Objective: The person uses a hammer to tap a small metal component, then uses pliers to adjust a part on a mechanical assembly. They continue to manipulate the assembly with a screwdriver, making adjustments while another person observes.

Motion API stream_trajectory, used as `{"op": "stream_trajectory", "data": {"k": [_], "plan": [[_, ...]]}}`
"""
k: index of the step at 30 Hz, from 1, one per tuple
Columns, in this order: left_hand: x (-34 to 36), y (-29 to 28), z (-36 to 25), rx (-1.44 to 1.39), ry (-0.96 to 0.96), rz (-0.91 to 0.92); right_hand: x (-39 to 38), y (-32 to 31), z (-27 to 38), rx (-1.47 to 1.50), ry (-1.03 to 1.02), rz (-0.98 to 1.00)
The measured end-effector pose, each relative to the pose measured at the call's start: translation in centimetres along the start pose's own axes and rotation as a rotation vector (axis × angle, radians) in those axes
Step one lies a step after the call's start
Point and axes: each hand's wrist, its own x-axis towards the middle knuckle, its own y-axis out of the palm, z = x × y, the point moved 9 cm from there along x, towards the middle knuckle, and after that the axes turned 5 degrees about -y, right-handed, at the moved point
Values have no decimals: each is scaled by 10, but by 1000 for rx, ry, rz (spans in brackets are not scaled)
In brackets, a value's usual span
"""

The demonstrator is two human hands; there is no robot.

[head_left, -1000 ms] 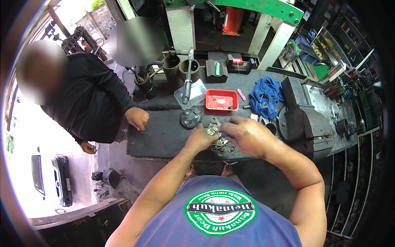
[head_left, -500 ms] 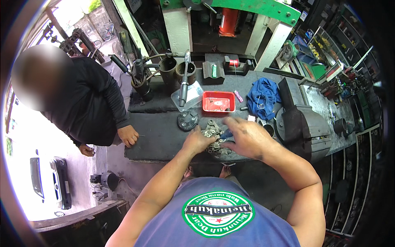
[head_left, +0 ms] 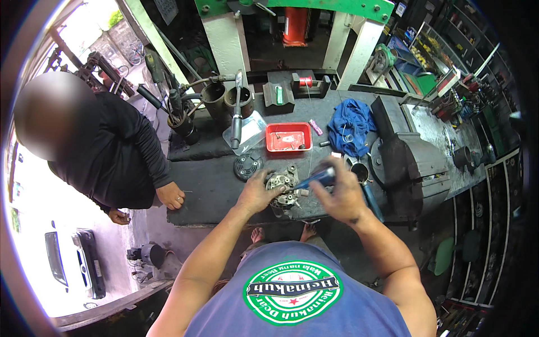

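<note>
A round metal alternator body (head_left: 287,178), its parts exposed, lies near the bench's front edge. My left hand (head_left: 257,194) grips its left side, fingers closed against the rim. In my right hand (head_left: 342,194), just right of the body, is a blue pointed hand tool (head_left: 321,178), smeared by motion. Its narrow tip points left at the alternator; whether it touches cannot be told. A black slotted round cover (head_left: 247,166) sits just beyond my left hand. Right of my right hand, a dark blue handle (head_left: 371,201) leans by a small round container (head_left: 360,171).
A red tray (head_left: 288,150) with small parts stands beyond the alternator. A ratchet wrench (head_left: 237,115) rests across metal cups at left. A blue cloth (head_left: 352,126) and a large bench vise (head_left: 412,168) are at right. Another person's hand (head_left: 170,195) rests on the bench's left end.
The view has shifted slightly right. My right hand has drawn back to the right from the alternator, bringing the blue tool into view. My left hand stays on the alternator.
</note>
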Motion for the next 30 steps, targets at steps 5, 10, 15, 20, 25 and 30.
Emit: {"op": "stream_trajectory", "data": {"k": [5, 10, 15, 20, 25, 30], "plan": [[-17, 4, -18, 4, 205, -127, -26, -28, -45, 101, 195, -254], [-34, 17, -32, 27, 260, -103, -52, -22, -74, 172, 291, -289], [-28, 19, -38, 14, 210, -55, -61, -7, -66, 158, 180, -257], [-30, 17, -49, 113, 269, -54, -63, 2, -60, 135, 110, -260], [-26, 16, -50, 182, 293, -5, -64, 6, -49, 86, 32, -251], [-23, 17, -57, 258, 315, 25, -65, 10, -16, 2, -150, -184]]}}
